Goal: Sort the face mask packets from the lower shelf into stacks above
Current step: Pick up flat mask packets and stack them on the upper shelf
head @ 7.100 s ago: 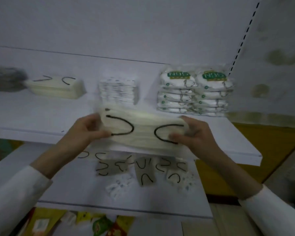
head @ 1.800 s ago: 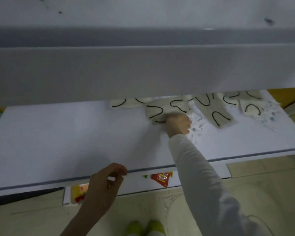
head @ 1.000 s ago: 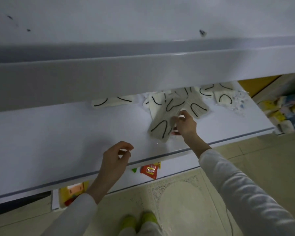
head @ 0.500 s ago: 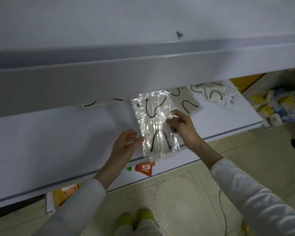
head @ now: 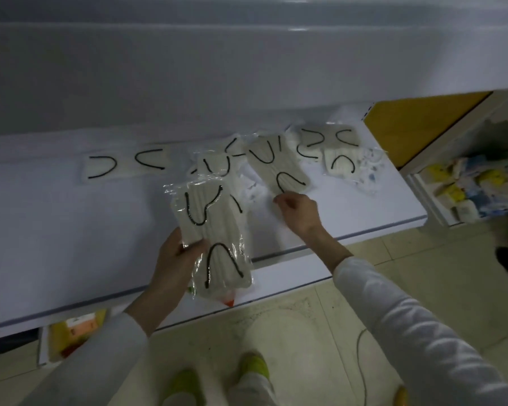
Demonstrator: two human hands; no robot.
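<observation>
Thumb of L hand (head: 175, 260) clamps mask pkt (head: 210, 230); R hand (head: 299, 213) pinches second pkt (head: 276, 168) end.

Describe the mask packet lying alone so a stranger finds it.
Look along the white lower shelf. Left of the jumbled heap of clear-wrapped cream mask packets lies one cream packet with black ear loops. Only it sits apart, touching no other.
</observation>
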